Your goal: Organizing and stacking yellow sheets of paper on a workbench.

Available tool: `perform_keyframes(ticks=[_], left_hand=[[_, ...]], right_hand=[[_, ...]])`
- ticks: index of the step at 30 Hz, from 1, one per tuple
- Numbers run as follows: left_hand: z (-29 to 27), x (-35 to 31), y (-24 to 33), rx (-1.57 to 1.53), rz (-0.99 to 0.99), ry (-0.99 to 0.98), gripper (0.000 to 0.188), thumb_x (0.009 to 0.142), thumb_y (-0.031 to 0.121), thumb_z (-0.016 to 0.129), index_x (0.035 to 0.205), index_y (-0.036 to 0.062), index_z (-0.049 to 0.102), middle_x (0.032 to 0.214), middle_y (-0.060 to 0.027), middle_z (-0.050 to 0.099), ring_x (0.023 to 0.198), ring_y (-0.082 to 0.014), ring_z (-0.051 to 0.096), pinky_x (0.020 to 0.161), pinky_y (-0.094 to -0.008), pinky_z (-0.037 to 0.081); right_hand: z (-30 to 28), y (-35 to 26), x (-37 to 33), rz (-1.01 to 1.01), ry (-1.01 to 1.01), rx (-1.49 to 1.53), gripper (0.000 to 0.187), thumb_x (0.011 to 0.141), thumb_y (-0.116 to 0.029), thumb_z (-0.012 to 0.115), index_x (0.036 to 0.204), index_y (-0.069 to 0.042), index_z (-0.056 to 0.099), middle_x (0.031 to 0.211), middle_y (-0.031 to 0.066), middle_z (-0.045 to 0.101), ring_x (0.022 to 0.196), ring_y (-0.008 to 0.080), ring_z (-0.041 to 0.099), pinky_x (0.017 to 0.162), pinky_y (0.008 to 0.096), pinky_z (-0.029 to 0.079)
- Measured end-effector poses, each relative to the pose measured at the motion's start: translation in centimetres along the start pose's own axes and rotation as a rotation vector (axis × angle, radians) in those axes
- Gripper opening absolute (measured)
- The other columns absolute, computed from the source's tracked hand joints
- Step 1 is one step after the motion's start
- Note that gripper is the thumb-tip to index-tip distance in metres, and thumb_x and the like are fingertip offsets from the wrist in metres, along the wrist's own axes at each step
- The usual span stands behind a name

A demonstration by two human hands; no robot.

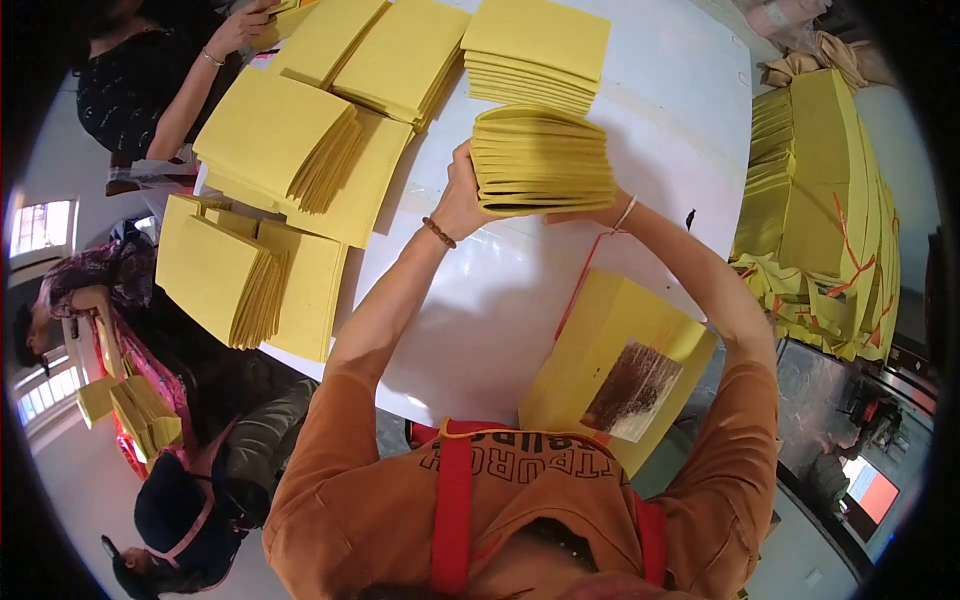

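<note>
Between my two hands, above the white table, is a thick stack of yellow envelopes (540,160), its layered edges facing me. My left hand (462,200) grips the stack's left side, with the fingers mostly hidden behind it. Under the lower right corner, my right hand (600,213) holds the other side; its fingers are partly covered by the stack. Just beyond lies another pile of yellow envelopes (538,45) on the table. A red string (578,285) hangs down near my right wrist.
More piles of yellow envelopes (265,130) cover the table's left side. A yellow sheet with a brown patch (560,375) lies at the near right edge. Tied yellow bundles (820,190) stand right of the white table (690,90). Other people are at the left, one person's hand (238,28) at the far corner.
</note>
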State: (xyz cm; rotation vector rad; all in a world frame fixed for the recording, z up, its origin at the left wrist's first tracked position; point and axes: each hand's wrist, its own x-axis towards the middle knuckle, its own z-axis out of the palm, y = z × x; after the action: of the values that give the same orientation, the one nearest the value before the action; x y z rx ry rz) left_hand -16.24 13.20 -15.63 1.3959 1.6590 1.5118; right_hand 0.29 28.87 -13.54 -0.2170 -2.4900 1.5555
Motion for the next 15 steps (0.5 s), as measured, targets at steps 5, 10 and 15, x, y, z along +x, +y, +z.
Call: perform_keyframes(ticks=[5,10,15], left_hand=[[-0.6,0.1,-0.8,0.194,-0.023,-0.088,0.093,0.057,0.029,0.087,0.117,-0.0048,0.024,0.121,-0.0214,0.042,0.112,-0.0304,0.046,0.091,-0.0354,0.042],[-0.9,-0.2,0.0,-0.035,-0.059,-0.104,0.113,0.053,0.033,0.088,0.129,-0.0019,0.013,0.128,-0.0199,0.038,0.122,-0.0289,0.038,0.1,-0.0363,0.034],[-1.6,0.3,5.5,-0.47,0.007,-0.033,0.127,0.048,0.035,0.09,0.139,0.005,0.007,0.134,-0.0151,0.035,0.128,-0.0264,0.03,0.106,-0.0372,0.025]], right_hand=[[-0.8,-3.5,0.1,0.038,0.032,0.034,0.09,0.056,-0.024,0.087,0.13,-0.01,0.036,0.128,0.0089,0.045,0.122,0.0234,0.038,0.099,0.038,0.036],[-1.4,-3.2,0.1,-0.061,0.166,-0.087,0.098,0.058,-0.022,0.087,0.129,-0.007,0.021,0.121,0.0105,0.047,0.117,0.02,0.043,0.099,0.0361,0.038],[-1.1,-3.2,0.1,0.014,0.183,0.07,0.089,0.059,-0.023,0.086,0.123,-0.006,0.027,0.121,0.0088,0.047,0.114,0.0197,0.047,0.096,0.0352,0.041]])
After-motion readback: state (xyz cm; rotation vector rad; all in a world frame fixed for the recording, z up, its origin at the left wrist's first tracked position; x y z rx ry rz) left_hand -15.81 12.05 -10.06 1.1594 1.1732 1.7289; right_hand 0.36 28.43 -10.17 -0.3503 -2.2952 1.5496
